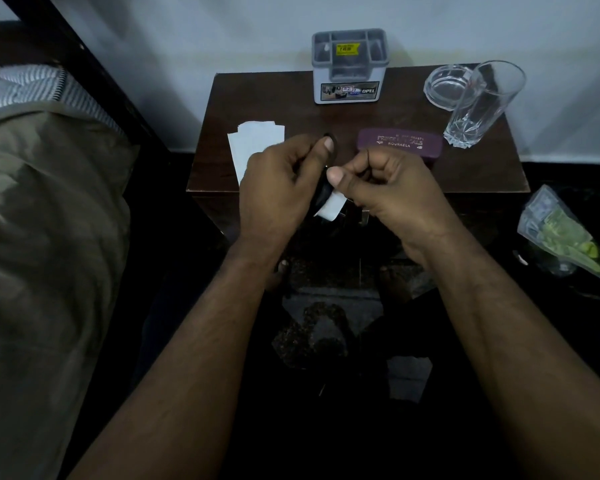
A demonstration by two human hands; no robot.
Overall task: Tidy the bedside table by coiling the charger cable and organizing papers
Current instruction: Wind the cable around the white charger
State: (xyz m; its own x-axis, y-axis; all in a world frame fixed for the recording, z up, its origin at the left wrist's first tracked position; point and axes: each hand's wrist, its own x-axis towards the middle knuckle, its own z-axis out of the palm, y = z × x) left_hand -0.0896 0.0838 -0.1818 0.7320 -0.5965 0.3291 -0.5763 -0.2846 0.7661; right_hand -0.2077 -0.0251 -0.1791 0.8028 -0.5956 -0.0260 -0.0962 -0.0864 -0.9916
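Note:
My left hand (278, 178) grips a bundle of black charger cable (329, 138), whose loops show above the thumb and below the palm. A white charger block (331, 206) hangs under the two hands. My right hand (381, 181) pinches a strand of the same cable between thumb and curled fingers, close against the left hand. White papers (257, 140) lie on the dark wooden bedside table (482, 168), at its left side, partly hidden by my left hand.
A grey plastic organiser (350, 67) stands at the table's back edge. A purple spectacle case (400, 142) lies right of my hands. A glass ashtray (444, 86) and a tall tumbler (478, 102) stand at the back right. A bed (49, 202) is left, a plastic bag (558, 233) right.

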